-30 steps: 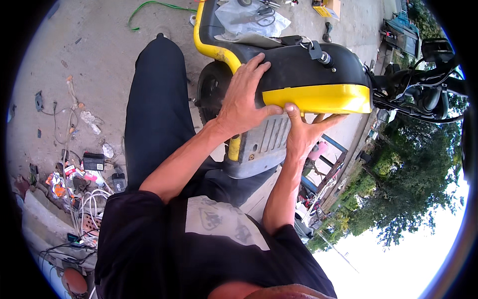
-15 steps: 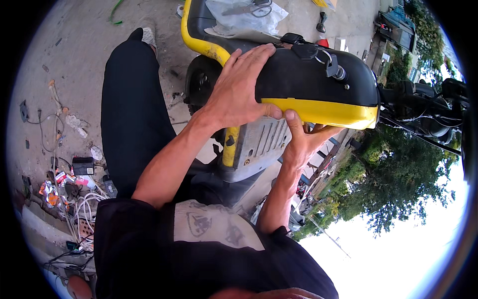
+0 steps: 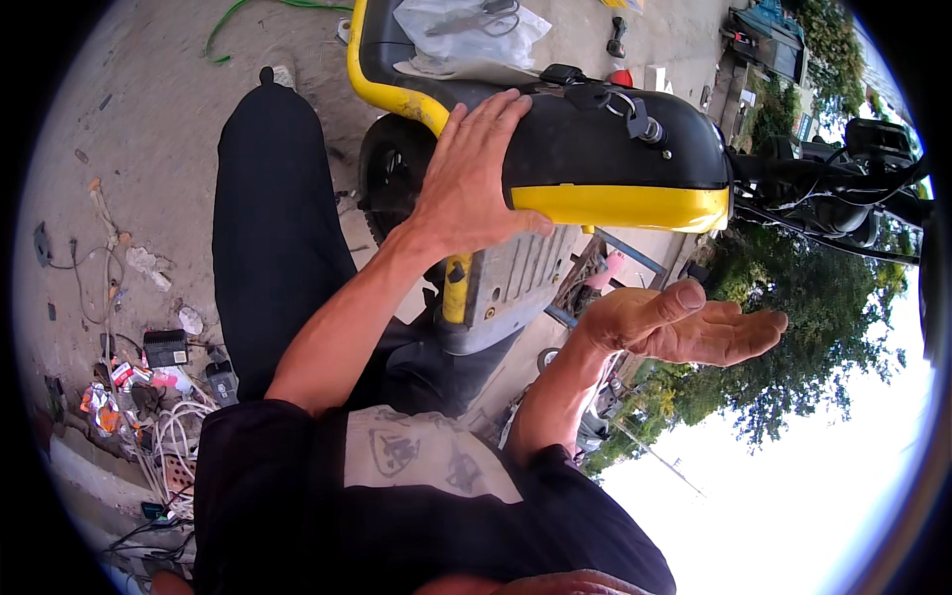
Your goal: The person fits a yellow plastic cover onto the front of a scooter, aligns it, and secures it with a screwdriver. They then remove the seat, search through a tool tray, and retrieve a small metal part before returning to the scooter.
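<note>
A rounded housing with a black top (image 3: 615,139) and a yellow lower band (image 3: 625,206) belongs to what looks like a small electric scooter. My left hand (image 3: 476,183) lies across the end of the housing nearest me. Its fingers are stretched out on the black surface, and its thumb rests against the yellow band. Away from the housing, below its yellow side, my right hand (image 3: 694,322) is held in the air with nothing in it, fingers extended and thumb apart. Keys (image 3: 635,117) on a ring hang at a lock (image 3: 653,131) in the black top.
Handlebars with cables (image 3: 843,188) stick out at the right. A grey ribbed footboard (image 3: 526,278) and a wheel (image 3: 392,169) show beneath. A plastic bag (image 3: 471,40) lies on the scooter. Cables (image 3: 183,426), a black box (image 3: 165,348) and litter cover the ground at lower left.
My right hand has let go of the yellow band and swung right and down, opening. My left hand stays on the housing. The whole view has shifted slightly.
</note>
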Available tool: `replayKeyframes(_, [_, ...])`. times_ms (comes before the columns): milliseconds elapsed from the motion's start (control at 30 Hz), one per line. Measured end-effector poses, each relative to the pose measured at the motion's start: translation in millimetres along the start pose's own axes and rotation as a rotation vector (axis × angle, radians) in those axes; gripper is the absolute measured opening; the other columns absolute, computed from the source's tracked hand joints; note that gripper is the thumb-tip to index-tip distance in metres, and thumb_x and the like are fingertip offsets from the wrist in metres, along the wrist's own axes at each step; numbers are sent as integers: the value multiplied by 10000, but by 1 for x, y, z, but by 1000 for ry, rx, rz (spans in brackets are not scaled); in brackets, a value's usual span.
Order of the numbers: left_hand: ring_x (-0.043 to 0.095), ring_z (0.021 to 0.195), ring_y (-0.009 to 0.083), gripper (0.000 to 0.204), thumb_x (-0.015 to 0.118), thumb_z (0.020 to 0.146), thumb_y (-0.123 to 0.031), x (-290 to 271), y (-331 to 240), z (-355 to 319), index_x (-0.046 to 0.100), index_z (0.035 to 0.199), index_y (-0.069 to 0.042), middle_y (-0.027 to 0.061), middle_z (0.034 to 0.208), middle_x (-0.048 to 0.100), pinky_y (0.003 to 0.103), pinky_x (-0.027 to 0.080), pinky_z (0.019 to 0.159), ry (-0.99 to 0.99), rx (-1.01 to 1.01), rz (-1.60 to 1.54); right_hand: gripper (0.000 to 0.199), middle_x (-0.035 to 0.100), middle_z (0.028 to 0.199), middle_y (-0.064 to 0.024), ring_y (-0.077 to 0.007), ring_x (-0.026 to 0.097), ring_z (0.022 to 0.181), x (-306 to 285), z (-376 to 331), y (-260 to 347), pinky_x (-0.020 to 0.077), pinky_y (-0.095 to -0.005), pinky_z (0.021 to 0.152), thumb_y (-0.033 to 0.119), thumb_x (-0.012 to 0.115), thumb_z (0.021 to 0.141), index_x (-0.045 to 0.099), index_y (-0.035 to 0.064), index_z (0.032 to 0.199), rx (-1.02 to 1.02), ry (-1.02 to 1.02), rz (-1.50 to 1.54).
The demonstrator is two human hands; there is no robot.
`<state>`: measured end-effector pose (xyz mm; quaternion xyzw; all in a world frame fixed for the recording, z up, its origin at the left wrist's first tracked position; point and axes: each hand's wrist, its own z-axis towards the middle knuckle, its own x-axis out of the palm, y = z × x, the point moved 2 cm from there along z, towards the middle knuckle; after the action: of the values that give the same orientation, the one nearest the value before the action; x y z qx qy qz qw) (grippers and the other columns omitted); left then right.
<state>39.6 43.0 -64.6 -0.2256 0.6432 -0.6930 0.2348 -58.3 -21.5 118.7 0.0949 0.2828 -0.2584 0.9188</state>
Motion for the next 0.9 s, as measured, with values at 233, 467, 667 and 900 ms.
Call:
replayKeyframes(233, [355,1565,361,1295,999,579,-410,3,3,-6,339,1629,-35,187,1668,400,544,171,1333,-7,-11,-24,661,392,1609,-173,-350,378,1504,68,-17,-13,314,-504,1255,193,767,997,448,3,1544,-130,100,-90])
replayKeyframes(467, [338,1578,370,1190,949,691,-453,1,14,5,348,1636,-52,201,1662,409,565,146,1327,-17,28,-111,565,464,1498,-171,-335,446,1424,64,-10,-14,377,-500,1205,191,767,984,553,-24,1462,-160,168,-92])
replayKeyframes(667, [316,1590,368,1169,909,718,-546,0,13,17,360,1617,-39,213,1645,418,569,94,1331,68,-38,-111,708,362,1563,-166,-334,403,1469,53,-11,-18,362,-520,1218,200,773,954,465,16,1564,-130,286,-16])
replayKeyframes(900, [333,1581,381,1181,932,715,-488,-2,15,26,338,1594,30,249,1619,445,585,108,1329,137,-30,-120,1048,216,1597,-168,-374,280,1527,40,-6,-16,320,-554,1252,191,863,801,284,81,1668,-167,493,-99])
